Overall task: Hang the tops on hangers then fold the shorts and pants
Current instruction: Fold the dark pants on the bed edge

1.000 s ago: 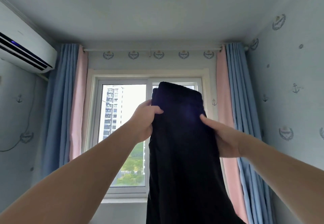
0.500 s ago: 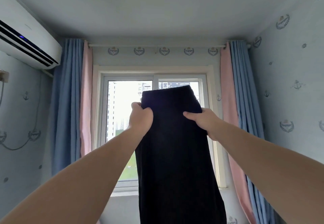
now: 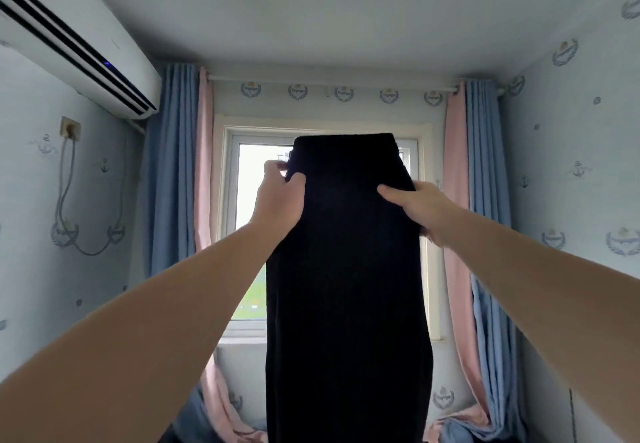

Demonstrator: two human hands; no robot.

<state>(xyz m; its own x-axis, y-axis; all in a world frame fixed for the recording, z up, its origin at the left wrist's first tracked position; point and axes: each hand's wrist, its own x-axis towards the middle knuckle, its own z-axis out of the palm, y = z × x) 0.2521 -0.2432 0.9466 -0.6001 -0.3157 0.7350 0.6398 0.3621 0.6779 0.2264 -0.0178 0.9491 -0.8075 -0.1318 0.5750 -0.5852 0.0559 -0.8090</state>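
Observation:
A long pair of black pants hangs straight down in front of the window, held up at arm's length. My left hand grips the left edge just under the top, thumb on the front and fingers behind the cloth. My right hand grips the right edge at about the same height, thumb across the front. The top edge of the pants stands level above both hands. The lower end of the pants runs out of view at the bottom.
A window with blue and pink curtains fills the far wall. An air conditioner is mounted high on the left wall, above a socket with cables. Curtain ends bunch up low at the right.
The view has tilted down and the pants sit lower and more centred. Their top edge has become flat and level. Both hands keep their hold on the side edges.

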